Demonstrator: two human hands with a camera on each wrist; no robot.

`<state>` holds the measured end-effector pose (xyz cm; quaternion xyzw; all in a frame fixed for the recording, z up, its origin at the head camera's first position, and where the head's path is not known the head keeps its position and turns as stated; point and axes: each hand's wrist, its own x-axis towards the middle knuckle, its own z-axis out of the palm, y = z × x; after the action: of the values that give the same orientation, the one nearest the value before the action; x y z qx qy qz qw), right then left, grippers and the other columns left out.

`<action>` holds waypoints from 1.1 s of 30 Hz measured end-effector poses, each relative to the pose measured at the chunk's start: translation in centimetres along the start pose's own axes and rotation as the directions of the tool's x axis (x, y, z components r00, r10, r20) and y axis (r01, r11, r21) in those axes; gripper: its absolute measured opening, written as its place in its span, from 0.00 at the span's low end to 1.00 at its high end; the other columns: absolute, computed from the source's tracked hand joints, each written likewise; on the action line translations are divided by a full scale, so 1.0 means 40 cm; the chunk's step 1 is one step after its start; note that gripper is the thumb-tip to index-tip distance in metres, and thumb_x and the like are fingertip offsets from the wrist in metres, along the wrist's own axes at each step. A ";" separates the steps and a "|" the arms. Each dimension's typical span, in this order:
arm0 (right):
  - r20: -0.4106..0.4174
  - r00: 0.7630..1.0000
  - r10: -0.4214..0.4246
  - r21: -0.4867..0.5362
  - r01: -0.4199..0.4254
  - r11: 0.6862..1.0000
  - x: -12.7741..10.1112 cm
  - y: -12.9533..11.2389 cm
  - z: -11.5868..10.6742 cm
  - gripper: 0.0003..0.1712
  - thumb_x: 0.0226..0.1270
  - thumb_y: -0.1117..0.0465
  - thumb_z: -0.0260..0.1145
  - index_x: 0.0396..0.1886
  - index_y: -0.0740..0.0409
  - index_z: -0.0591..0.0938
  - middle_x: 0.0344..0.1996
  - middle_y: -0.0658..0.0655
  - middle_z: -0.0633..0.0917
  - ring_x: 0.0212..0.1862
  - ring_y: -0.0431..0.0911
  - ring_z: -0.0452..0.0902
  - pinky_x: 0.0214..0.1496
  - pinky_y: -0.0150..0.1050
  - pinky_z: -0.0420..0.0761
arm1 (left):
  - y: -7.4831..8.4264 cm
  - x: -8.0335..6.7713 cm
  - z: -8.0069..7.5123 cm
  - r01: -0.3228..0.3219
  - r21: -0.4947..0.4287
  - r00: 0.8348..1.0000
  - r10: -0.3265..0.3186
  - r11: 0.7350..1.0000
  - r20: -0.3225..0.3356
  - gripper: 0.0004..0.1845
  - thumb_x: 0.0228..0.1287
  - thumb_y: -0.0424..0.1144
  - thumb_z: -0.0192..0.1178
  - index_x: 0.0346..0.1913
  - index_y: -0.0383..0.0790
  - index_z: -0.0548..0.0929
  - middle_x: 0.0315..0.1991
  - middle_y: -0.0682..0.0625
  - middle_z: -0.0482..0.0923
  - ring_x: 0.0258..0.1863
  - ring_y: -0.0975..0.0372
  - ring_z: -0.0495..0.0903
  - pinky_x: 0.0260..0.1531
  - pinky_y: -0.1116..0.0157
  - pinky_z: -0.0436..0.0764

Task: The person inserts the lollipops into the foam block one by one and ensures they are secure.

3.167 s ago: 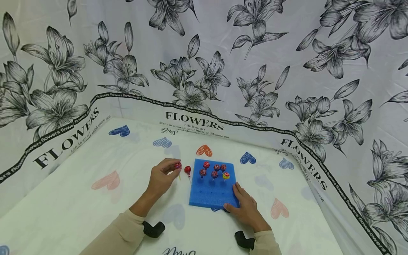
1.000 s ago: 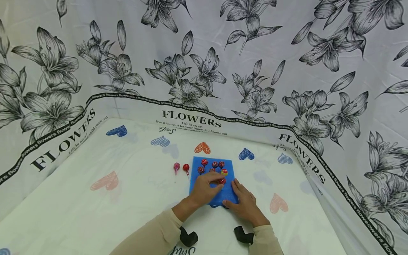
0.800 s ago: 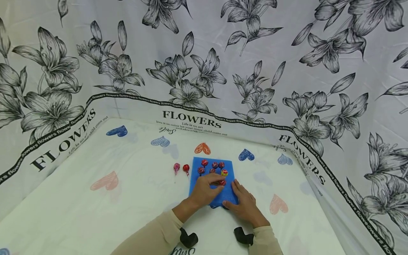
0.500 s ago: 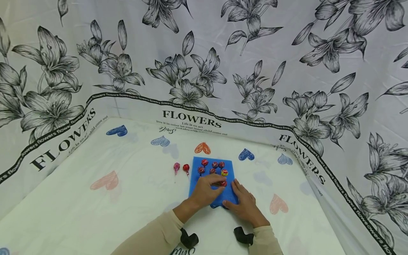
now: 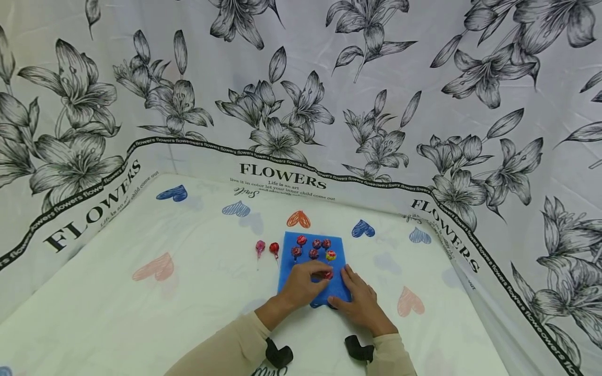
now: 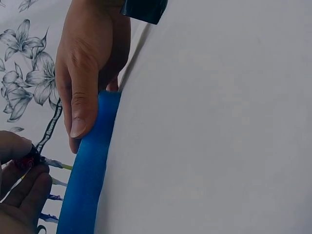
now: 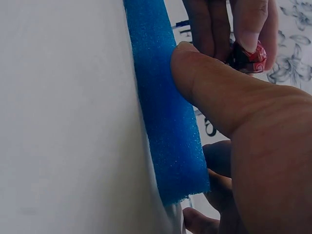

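Your left hand [image 5: 301, 282] pinches a red wrapped lollipop [image 5: 327, 274] over the blue foam block [image 5: 336, 290]. Your right hand [image 5: 359, 300] lies flat, pressing its near corner. Six lollipops [image 5: 313, 253] stand just beyond; two loose lollipops [image 5: 267, 247] lie left.

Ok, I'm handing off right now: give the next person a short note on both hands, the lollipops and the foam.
Left hand pinches a red lollipop upright over the blue foam block, stick pointing down into it.
Right hand lies flat, pressing the block's near right corner.
Done: six lollipops stand in the block's far rows.
Left: seat the pinched one, then the two loose lollipops lying on the cloth left of the block.
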<state>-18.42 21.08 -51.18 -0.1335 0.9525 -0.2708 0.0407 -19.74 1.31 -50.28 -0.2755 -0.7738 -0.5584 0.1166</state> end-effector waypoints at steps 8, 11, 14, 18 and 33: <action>-0.003 1.000 -0.003 -0.006 0.003 1.000 -0.002 0.000 0.000 0.52 0.62 0.38 0.65 0.74 0.63 0.57 0.75 0.60 0.53 0.72 0.65 0.47 0.66 0.68 0.45 | 0.013 0.005 -0.005 -0.038 -0.009 0.999 0.038 0.999 -0.038 0.15 0.58 0.26 0.67 0.49 0.32 0.84 0.46 0.45 0.83 0.46 0.59 0.82 0.43 0.63 0.82; -0.007 1.000 -0.008 -0.010 0.008 1.000 -0.003 -0.001 -0.003 0.51 0.62 0.38 0.65 0.74 0.63 0.57 0.74 0.61 0.53 0.72 0.65 0.47 0.66 0.67 0.45 | 0.027 0.013 -0.018 -0.109 -0.030 0.991 0.107 0.994 -0.076 0.14 0.57 0.26 0.67 0.48 0.32 0.85 0.45 0.45 0.83 0.46 0.57 0.82 0.41 0.58 0.83; -0.012 1.000 -0.012 -0.013 0.012 1.000 -0.003 -0.002 -0.006 0.51 0.62 0.39 0.65 0.74 0.64 0.57 0.74 0.61 0.54 0.72 0.65 0.47 0.66 0.67 0.45 | 0.043 0.022 -0.041 -0.176 -0.047 0.980 0.170 0.983 -0.107 0.13 0.56 0.25 0.67 0.47 0.30 0.85 0.44 0.43 0.83 0.45 0.53 0.82 0.39 0.54 0.83; -0.010 1.000 -0.006 -0.013 0.006 1.000 -0.003 -0.004 -0.009 0.51 0.62 0.40 0.66 0.74 0.63 0.57 0.74 0.61 0.53 0.72 0.65 0.47 0.66 0.67 0.45 | 0.061 0.030 -0.080 -0.185 -0.024 0.971 0.179 0.982 -0.158 0.13 0.58 0.27 0.68 0.47 0.31 0.85 0.43 0.43 0.83 0.41 0.54 0.83 0.38 0.55 0.84; 0.018 1.000 0.023 -0.008 -0.023 1.000 -0.004 -0.001 -0.001 0.53 0.60 0.37 0.65 0.75 0.61 0.56 0.75 0.59 0.52 0.73 0.63 0.44 0.67 0.66 0.43 | 0.122 0.030 -0.279 -0.092 -0.003 0.925 0.084 0.996 -0.369 0.12 0.57 0.20 0.64 0.45 0.25 0.83 0.41 0.37 0.82 0.39 0.45 0.81 0.39 0.48 0.82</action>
<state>-18.25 21.09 -51.13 -0.1252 0.9545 -0.2656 0.0520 -19.43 -7.61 -41.91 -0.2012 -0.7194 -0.6021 0.2820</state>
